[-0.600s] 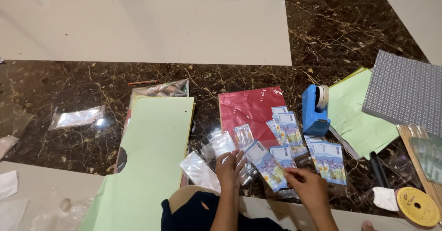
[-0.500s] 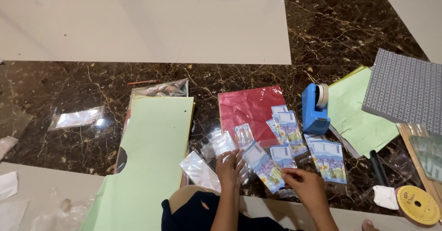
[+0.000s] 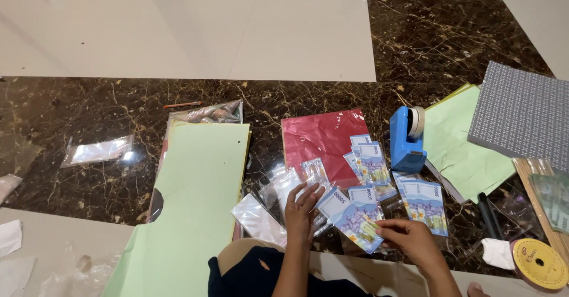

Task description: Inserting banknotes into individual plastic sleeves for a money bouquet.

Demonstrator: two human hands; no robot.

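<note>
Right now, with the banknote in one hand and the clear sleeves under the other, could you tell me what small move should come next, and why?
Probably lift one clear sleeve with the left hand and bring it to the banknote. The right hand already pinches that note's edge, while the left lies flat on the sleeves, holding none.

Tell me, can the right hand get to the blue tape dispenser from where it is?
Probably yes. The right hand grips blue banknotes, and only flat banknote stacks lie on the floor between it and the tape dispenser. It would reach over them, though its fingers are occupied.
</note>
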